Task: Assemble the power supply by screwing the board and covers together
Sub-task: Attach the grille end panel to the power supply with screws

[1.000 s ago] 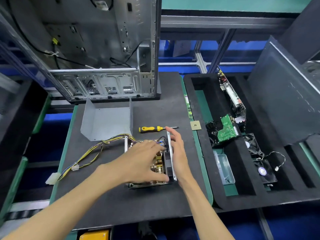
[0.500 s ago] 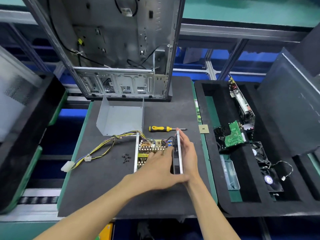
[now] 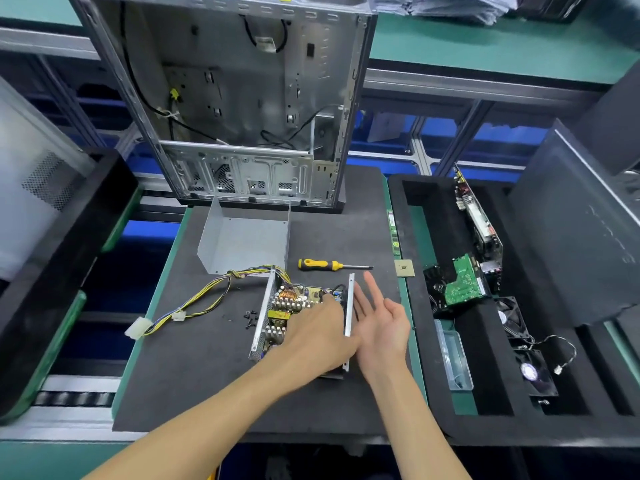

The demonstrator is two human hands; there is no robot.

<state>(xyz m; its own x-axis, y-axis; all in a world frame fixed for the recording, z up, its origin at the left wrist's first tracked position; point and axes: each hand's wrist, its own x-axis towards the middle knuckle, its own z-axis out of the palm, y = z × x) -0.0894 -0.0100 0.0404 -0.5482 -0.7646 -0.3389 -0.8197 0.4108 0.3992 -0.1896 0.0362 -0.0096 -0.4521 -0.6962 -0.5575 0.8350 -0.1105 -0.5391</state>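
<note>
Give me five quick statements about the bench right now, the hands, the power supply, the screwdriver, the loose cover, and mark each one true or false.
1. The right hand grips the screwdriver. False: the screwdriver lies on the mat, and the right hand is open beside the power supply's right wall.
2. The left hand rests on the board inside the power supply. True.
3. The loose grey cover is already fitted over the board. False: it sits apart, behind the power supply and in front of the computer case.
4. Small black screws lie on the mat left of the power supply. True.
5. The yellow and black cables run off to the right. False: they trail left.
</note>
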